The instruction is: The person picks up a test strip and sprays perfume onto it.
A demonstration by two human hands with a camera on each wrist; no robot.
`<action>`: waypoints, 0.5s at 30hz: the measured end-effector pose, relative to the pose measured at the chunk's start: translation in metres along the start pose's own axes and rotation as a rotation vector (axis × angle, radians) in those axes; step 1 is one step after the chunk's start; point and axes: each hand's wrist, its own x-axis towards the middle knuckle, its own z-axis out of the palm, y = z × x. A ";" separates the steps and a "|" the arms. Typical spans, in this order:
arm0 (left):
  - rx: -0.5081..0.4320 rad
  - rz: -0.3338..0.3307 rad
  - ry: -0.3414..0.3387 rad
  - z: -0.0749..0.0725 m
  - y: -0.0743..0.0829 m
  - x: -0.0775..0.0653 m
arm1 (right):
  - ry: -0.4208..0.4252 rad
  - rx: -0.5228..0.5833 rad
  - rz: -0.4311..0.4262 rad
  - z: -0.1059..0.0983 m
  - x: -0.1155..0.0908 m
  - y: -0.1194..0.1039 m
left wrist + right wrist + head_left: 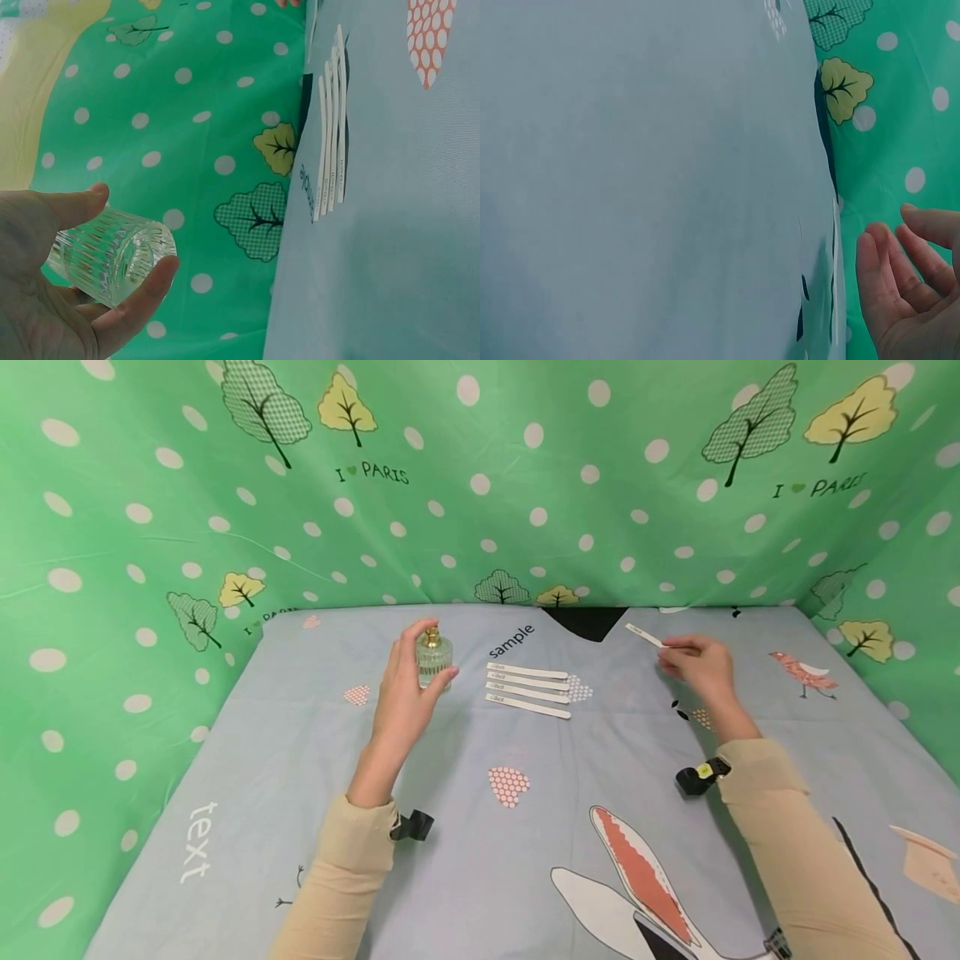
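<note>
My left hand (401, 693) grips a clear glass perfume bottle (435, 653) with a gold neck, raised above the cloth; the index finger rests on its top. In the left wrist view the ribbed bottle (112, 251) sits between thumb and fingers, its base facing the camera. My right hand (701, 668) is near the far right of the table, beside a single white paper strip (642, 635), whose near end is hidden behind the fingers. In the right wrist view the hand (911, 289) has loosely bent fingers, thumb apart, with nothing visible between them.
Several white paper strips (528, 687) lie side by side in the middle, printed ends toward the left. A grey-blue patterned cloth (450, 877) covers the table. Behind it hangs a green dotted curtain (465, 510). Black wrist cameras (416, 826) are strapped at both cuffs.
</note>
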 end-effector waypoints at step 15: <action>-0.001 0.009 0.009 0.002 -0.001 -0.001 | -0.040 -0.048 -0.063 0.019 -0.005 -0.003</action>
